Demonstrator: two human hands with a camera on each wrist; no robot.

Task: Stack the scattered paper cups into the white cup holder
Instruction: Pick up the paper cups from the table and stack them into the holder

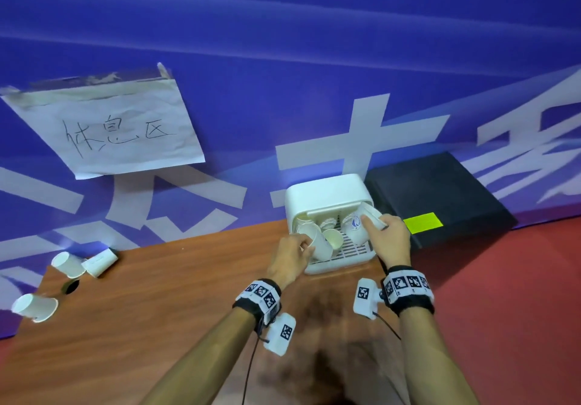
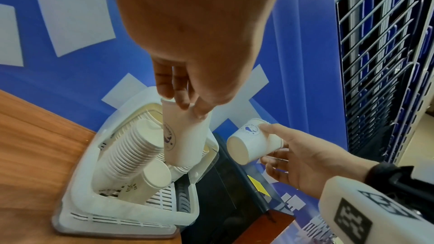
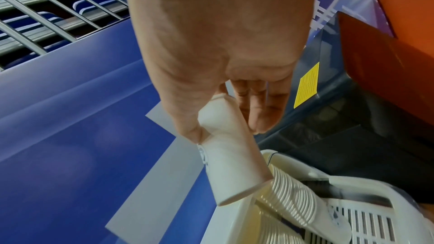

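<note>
At the far right of the wooden table [image 1: 163, 282], against the blue wall, sits the white cup holder [image 1: 327, 194], and both your hands are at its open front. Your left hand [image 1: 290, 255] is curled round a paper cup [image 1: 320, 246], fingers and thumb pinching it near the rim; the left wrist view shows that cup [image 2: 185, 136] tilted, its base pointing down into the holder above the nested stack [image 2: 131, 155] that leans inside. Your right hand [image 1: 388, 238] grips a second paper cup [image 1: 374, 216], thumb on one side and fingers on the other, just at the holder's right edge. From the right wrist camera that cup [image 3: 231, 164] is slightly dented near the rim under your thumb, and its base hangs just above another ribbed stack of cups [image 3: 291, 196] in the holder.

Far off on the left end of the table, three loose cups lie on their sides: two touching each other near the wall [image 1: 67, 264] [image 1: 100, 261], and one alone at the left edge [image 1: 34, 307], with a dark round hole [image 1: 70, 286] in the tabletop between them. A black box [image 1: 440, 197] with a yellow label [image 1: 423, 222] lies just right of the holder. A taped paper note [image 1: 110, 128] hangs on the wall at far left.
</note>
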